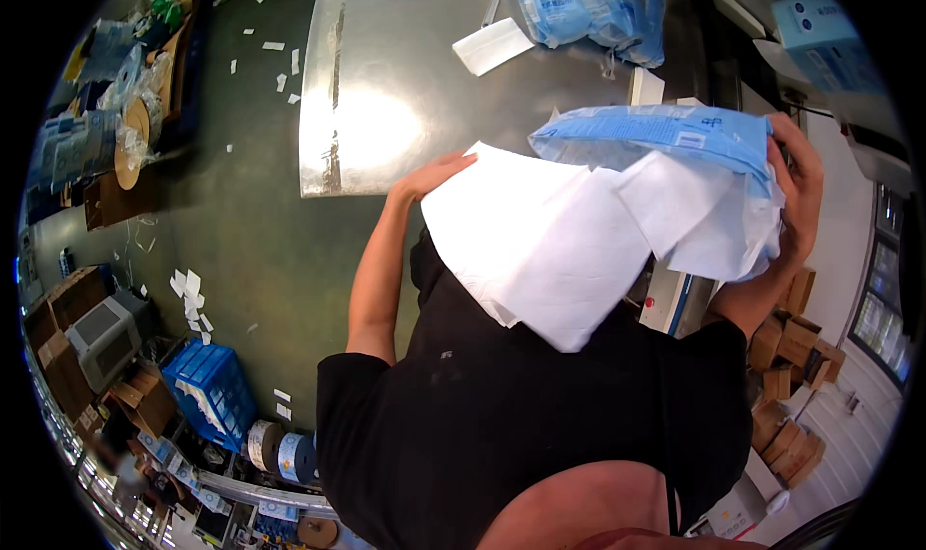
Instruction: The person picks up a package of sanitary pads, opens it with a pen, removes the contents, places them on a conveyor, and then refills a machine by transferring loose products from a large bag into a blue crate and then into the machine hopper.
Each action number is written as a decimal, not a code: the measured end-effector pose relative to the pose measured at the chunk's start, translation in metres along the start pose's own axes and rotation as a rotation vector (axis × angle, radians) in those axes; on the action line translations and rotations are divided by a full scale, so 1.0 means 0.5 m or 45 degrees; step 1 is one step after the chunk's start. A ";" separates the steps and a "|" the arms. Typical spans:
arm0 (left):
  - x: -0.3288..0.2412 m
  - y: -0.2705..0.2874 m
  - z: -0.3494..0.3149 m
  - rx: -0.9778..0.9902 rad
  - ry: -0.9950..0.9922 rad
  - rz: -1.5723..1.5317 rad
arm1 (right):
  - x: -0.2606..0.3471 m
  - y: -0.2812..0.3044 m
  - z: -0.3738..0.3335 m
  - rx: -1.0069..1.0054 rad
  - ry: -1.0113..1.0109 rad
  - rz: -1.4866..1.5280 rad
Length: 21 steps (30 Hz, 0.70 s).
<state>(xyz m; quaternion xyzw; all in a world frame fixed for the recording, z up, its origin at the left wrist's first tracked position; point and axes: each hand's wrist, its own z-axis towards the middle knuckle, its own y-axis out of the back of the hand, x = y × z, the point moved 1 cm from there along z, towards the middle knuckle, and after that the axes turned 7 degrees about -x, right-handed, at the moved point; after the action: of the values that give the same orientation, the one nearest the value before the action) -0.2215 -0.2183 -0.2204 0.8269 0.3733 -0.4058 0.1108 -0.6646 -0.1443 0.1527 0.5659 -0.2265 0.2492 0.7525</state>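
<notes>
As sheets [569,261] overlap, shiny tabletop [424,29], littered floor [256,251]

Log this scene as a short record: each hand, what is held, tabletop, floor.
Left hand: touching the left edge of the white sheets; its grip is partly hidden
Right hand: gripping the right end of the blue plastic bag
Held items: overlapping sheets, spread in front of the black shirt, beside the bag
Tabletop: metal table with a wrench, a white piece and blue packaging
Floor: scattered white scraps, blue crate
</notes>
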 end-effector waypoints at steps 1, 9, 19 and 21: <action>0.012 0.004 0.005 -0.008 -0.012 0.006 | -0.021 0.011 0.007 -0.018 0.057 -0.063; -0.031 -0.002 -0.024 -0.019 -0.074 0.018 | -0.102 -0.052 0.082 -0.607 0.239 -0.048; 0.052 0.019 0.015 -0.077 -0.034 -0.038 | -0.254 -0.299 0.142 -0.780 0.045 -0.011; 0.078 0.025 0.016 -0.079 -0.051 -0.102 | -0.271 -0.343 0.104 -0.649 0.045 0.079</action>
<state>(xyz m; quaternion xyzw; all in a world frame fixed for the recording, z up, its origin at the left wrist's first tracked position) -0.2019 -0.2104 -0.2566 0.7992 0.4162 -0.4145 0.1275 -0.6641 -0.2507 -0.0448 0.3464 -0.2863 0.2169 0.8666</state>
